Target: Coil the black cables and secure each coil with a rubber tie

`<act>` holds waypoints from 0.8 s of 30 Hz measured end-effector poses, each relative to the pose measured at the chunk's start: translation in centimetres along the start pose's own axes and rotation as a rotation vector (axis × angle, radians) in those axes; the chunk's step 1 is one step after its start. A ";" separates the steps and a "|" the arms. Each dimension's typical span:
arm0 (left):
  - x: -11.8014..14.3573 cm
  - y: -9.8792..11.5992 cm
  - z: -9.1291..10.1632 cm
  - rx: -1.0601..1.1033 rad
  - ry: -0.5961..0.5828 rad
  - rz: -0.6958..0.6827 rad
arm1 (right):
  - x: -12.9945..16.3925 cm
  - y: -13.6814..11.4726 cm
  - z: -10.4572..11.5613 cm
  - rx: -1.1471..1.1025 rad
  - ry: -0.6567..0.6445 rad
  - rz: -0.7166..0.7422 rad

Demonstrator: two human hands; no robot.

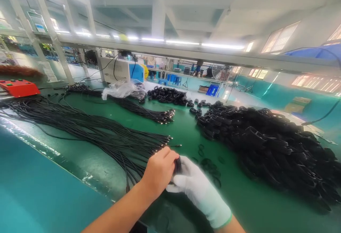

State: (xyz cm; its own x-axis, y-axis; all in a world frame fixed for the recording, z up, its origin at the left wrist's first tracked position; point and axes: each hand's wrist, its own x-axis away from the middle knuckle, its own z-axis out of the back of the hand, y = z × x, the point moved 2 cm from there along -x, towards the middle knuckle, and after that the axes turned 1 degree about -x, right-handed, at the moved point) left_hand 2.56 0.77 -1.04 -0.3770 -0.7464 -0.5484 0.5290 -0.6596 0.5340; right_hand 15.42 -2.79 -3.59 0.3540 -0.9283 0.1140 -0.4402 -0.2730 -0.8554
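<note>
Now: bare left hand (pixel 159 171) & white-gloved right hand (pixel 195 187) both clenched on small black coiled cable bundle (pixel 178 165), just above green rubber-topped table (pixel 183 133); big heap of black coiled cables (pixel 271 144) right of bundle, long straight black cables (pixel 87 128) left.

— How many hands are working at the table?
— Two: one bare hand (pixel 159 171), one gloved hand (pixel 195 187).
— And the cables?
— Two bundles of loose cables (pixel 87 130) (pixel 144 110), two heaps of coiled cables (pixel 269 144) (pixel 167 95), too many to count.
— Anything else?
— One red box (pixel 18 87), one plastic bag (pixel 119 89).
</note>
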 end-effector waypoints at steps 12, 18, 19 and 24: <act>-2.6 -0.8 0.1 0.205 -0.133 0.212 | -0.2 -0.2 0.2 -0.184 -0.089 0.019; -3.1 -2.0 2.8 0.764 -0.507 0.314 | 0.3 -0.7 -0.3 -0.436 -0.311 -0.132; -2.9 -2.1 2.8 0.843 -0.575 0.297 | 0.4 -0.7 -0.4 -0.427 -0.337 -0.150; -2.3 -2.7 2.2 0.857 -0.642 0.279 | 0.2 -0.4 -0.1 -0.184 -0.206 -0.111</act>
State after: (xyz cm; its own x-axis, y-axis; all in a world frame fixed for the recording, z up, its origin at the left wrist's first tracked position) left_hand 0.38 4.06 0.21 -0.7820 -0.6221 -0.0367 0.0481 -0.1191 0.9917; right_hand 15.57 -2.89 -3.16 0.5597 -0.8248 0.0806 -0.5250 -0.4282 -0.7356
